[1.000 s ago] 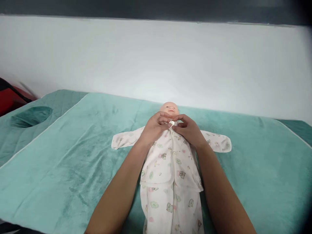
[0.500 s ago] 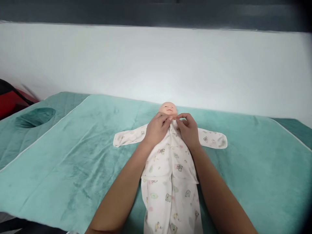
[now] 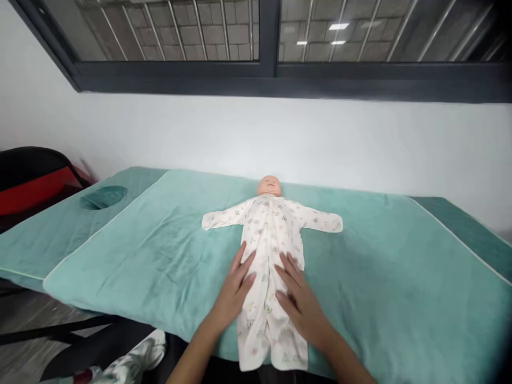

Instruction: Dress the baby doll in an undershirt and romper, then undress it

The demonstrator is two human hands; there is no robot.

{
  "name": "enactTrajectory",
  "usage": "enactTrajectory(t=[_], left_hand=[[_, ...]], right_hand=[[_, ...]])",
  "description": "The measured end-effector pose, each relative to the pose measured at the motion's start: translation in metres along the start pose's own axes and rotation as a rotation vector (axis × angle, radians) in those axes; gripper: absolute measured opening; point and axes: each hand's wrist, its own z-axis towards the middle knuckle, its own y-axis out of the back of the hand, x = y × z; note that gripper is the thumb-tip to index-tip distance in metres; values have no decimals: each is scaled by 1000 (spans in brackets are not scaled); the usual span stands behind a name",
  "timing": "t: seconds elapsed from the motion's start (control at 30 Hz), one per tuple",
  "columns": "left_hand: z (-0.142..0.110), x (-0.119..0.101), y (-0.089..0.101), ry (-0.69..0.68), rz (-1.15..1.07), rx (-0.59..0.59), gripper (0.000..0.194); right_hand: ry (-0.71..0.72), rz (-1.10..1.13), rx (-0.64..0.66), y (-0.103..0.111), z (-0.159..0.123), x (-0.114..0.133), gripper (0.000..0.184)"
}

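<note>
A baby doll (image 3: 269,186) lies on its back on a teal towel (image 3: 360,266), head towards the wall, arms spread. It wears a white printed sleepsuit (image 3: 271,229). My left hand (image 3: 235,288) lies flat and open on the suit's left leg side, fingers stretched forward. My right hand (image 3: 301,304) rests flat and open on the right leg side. Neither hand holds anything.
The towel covers a teal padded table (image 3: 472,229) with a face hole (image 3: 103,197) at the left end. A black and red chair (image 3: 32,181) stands far left. A white wall and dark window frame (image 3: 272,80) are behind. Printed cloth (image 3: 132,362) lies below the table's front edge.
Both hands have left the doll's collar and moved down to lie flat on the suit's legs. The camera has pulled back and tilted up, showing the window.
</note>
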Motion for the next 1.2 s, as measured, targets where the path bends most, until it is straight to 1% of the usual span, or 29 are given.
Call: enactTrajectory(t=[0.1,0.17,0.2,0.23,0.3,0.37,0.43,0.47,0.53,0.6,0.7,0.8,0.87,0.9,0.93,1.0,1.07,1.1,1.13,1.2], left_hand=[[-61,-16,-20,57,17,-84,55],[-93,-24,-35,52,79,-110,58],[-105,-27,-42,35,127,-126,57],[-115,-28,-48,11,186,-148,56],[-126,-27,-55,-58,316,-207,52],[-130,-25,-56,-158,427,-277,47],[-131,-26,-51,-254,494,-344,42],[-131,-28,-47,-278,511,-373,39],[-132,-34,-40,-277,516,-401,35],[-135,-42,-35,-251,500,-386,33],[-143,-48,-35,-237,476,-344,27],[-155,-45,-42,-211,438,-333,17],[-162,-41,-46,-126,374,-373,12],[-163,-40,-46,-64,333,-401,12],[-162,-39,-45,-1,289,-429,14],[-153,-39,-39,96,204,-456,22],[-135,-41,-31,147,125,-449,32],[-124,-43,-27,159,91,-429,37],[-114,-44,-24,165,61,-397,40],[-100,-48,-21,162,20,-306,42]], right_hand=[[-81,53,-88,-8,-55,14,53],[-64,34,-160,-18,-81,19,59],[-42,10,-190,-24,-90,21,59],[-19,-17,-222,-28,-97,22,55],[-3,-50,-275,-32,-103,23,37],[-13,-32,-325,-28,-104,26,30],[-13,31,-383,-19,-104,34,26],[-6,65,-413,-13,-105,38,25],[21,114,-474,-4,-109,47,25],[47,116,-495,-1,-115,51,27],[73,36,-460,-8,-127,43,29],[183,-66,-314,-15,-138,27,25],[217,-105,-235,-14,-143,17,25],[185,-105,-241,-11,-144,13,26],[112,-91,-277,-8,-144,10,27],[-116,-12,-383,-1,-135,7,30],[-330,122,-450,6,-115,4,38],[-404,193,-463,8,-101,3,44],[-452,253,-466,9,-85,1,50],[-462,299,-459,8,-52,-4,62]])
